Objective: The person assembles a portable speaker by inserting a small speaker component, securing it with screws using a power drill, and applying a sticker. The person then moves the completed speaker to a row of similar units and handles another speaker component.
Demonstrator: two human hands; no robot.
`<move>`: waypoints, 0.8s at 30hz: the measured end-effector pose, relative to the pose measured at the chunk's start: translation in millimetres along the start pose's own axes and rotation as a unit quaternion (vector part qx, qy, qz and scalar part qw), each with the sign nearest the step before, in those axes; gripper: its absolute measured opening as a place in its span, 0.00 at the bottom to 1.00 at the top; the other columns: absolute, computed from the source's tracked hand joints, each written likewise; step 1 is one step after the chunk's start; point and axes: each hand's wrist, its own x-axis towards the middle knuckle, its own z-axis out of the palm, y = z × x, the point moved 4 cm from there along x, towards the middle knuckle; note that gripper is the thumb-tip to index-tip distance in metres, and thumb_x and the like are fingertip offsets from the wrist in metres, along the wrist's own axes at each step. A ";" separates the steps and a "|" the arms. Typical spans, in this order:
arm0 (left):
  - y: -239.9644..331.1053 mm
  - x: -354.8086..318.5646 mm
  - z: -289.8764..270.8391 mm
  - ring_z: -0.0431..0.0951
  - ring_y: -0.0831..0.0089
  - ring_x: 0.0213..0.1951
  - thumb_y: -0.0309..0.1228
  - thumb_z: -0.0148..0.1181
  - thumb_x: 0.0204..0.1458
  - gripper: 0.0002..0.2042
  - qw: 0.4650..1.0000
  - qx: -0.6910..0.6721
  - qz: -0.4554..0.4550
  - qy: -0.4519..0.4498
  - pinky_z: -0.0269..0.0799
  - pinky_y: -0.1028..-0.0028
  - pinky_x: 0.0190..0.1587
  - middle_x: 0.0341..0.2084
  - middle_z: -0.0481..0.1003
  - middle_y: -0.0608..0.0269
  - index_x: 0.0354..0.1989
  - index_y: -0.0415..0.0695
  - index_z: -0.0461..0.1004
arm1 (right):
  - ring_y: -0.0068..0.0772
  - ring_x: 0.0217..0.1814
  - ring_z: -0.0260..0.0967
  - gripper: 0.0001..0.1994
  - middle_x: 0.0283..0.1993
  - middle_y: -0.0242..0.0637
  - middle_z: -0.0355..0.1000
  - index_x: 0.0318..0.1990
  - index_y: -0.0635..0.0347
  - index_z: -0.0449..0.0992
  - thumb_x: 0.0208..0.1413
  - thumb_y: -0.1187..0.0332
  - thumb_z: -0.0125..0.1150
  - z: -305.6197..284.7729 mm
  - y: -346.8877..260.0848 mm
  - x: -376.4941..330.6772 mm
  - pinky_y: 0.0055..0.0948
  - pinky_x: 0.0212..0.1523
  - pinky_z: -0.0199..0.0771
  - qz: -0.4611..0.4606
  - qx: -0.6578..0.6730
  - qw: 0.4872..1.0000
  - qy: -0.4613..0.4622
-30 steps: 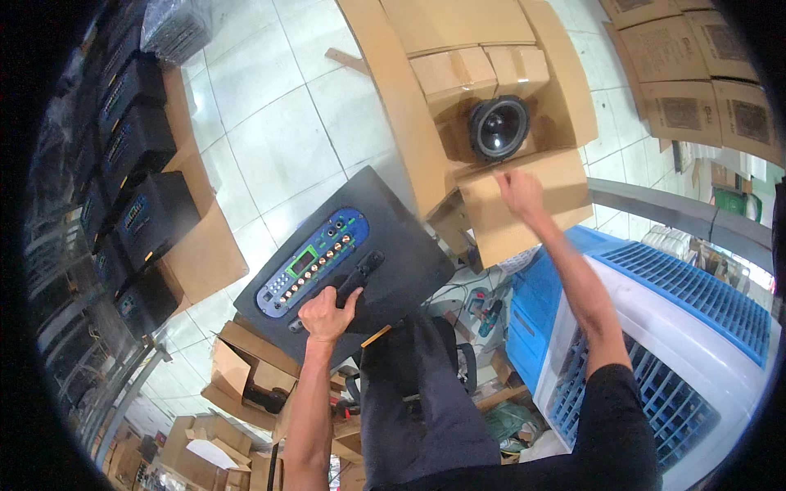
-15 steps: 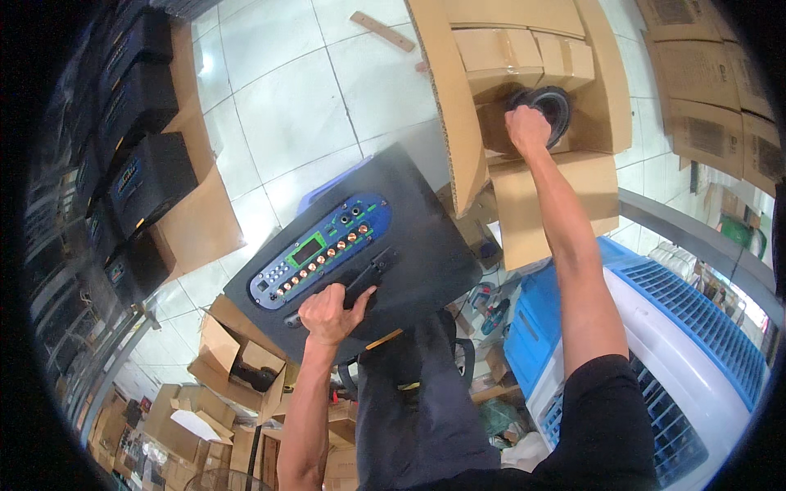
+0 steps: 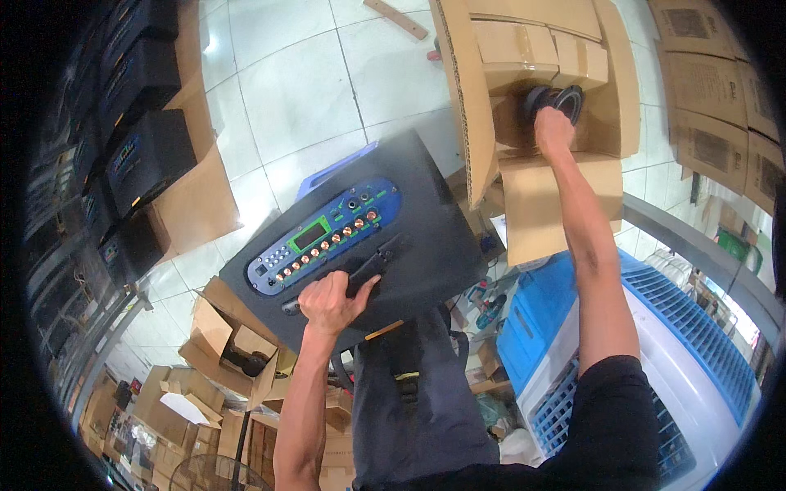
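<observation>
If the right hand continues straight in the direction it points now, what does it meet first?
The right hand already rests on the black speaker driver in the open cardboard box. Going on, it would likely push that driver first; the depth is unclear.

My right hand (image 3: pixel 553 131) has advanced from the carton flap (image 3: pixel 557 204) into the box, now gripping the round speaker driver (image 3: pixel 565 100).

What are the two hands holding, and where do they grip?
Left hand grips the black speaker cabinet by its top handle; right hand grasps the round speaker driver at its rim.
</observation>
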 end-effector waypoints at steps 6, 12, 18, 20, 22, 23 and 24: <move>0.5 1.3 -1.1 0.65 0.71 0.10 0.49 0.76 0.42 0.27 1.000 -0.006 -0.012 -0.005 0.59 0.73 0.16 0.08 0.61 0.67 0.15 0.49 0.61 | 0.60 0.41 0.79 0.11 0.36 0.60 0.78 0.31 0.67 0.82 0.54 0.69 0.56 -10.2 54.7 13.1 0.50 0.42 0.80 0.004 0.008 1.000 -0.003; 0.1 -0.7 -0.1 0.65 0.70 0.10 0.48 0.76 0.42 0.26 1.000 -0.008 -0.004 -0.002 0.59 0.73 0.16 0.08 0.60 0.66 0.15 0.49 0.61 | 0.64 0.35 0.76 0.19 0.29 0.61 0.75 0.24 0.69 0.77 0.62 0.63 0.51 -29.5 83.8 7.1 0.53 0.36 0.77 -0.145 -0.012 0.988 0.046; 0.1 -1.8 0.4 0.65 0.70 0.10 0.48 0.76 0.42 0.26 1.000 -0.009 -0.010 -0.003 0.60 0.73 0.16 0.08 0.60 0.66 0.16 0.49 0.61 | 0.64 0.29 0.73 0.22 0.25 0.60 0.72 0.25 0.69 0.73 0.67 0.61 0.47 -107.0 79.1 -47.1 0.54 0.31 0.72 -0.210 -0.019 0.976 0.059; 0.6 -2.1 0.7 0.65 0.70 0.10 0.48 0.76 0.42 0.26 1.000 -0.010 -0.009 0.003 0.60 0.73 0.16 0.08 0.61 0.66 0.15 0.49 0.61 | 0.61 0.25 0.72 0.19 0.24 0.58 0.72 0.26 0.67 0.72 0.67 0.62 0.48 -149.1 75.4 -82.5 0.51 0.29 0.71 -0.228 -0.006 0.971 0.074; 0.1 -3.2 1.9 0.65 0.70 0.10 0.48 0.76 0.42 0.26 1.000 -0.010 -0.013 0.010 0.60 0.73 0.15 0.08 0.61 0.66 0.15 0.49 0.61 | 0.58 0.24 0.72 0.18 0.23 0.56 0.71 0.25 0.66 0.71 0.66 0.63 0.51 -183.5 69.8 -123.2 0.49 0.28 0.72 -0.226 -0.021 0.972 0.063; 0.1 -3.2 2.0 0.65 0.70 0.09 0.48 0.76 0.42 0.27 1.000 -0.016 -0.006 0.024 0.59 0.73 0.15 0.07 0.61 0.67 0.15 0.49 0.61 | 0.56 0.24 0.72 0.17 0.23 0.55 0.71 0.25 0.66 0.70 0.65 0.64 0.52 -200.0 65.2 -146.0 0.48 0.27 0.72 -0.245 -0.027 0.966 0.072; -0.4 -2.7 1.8 0.64 0.70 0.09 0.48 0.76 0.42 0.27 0.999 -0.019 -0.003 0.032 0.58 0.73 0.15 0.07 0.60 0.67 0.15 0.49 0.60 | 0.53 0.22 0.72 0.15 0.21 0.51 0.70 0.24 0.64 0.70 0.63 0.66 0.55 -217.0 58.8 -169.4 0.45 0.25 0.72 -0.282 -0.028 0.953 0.106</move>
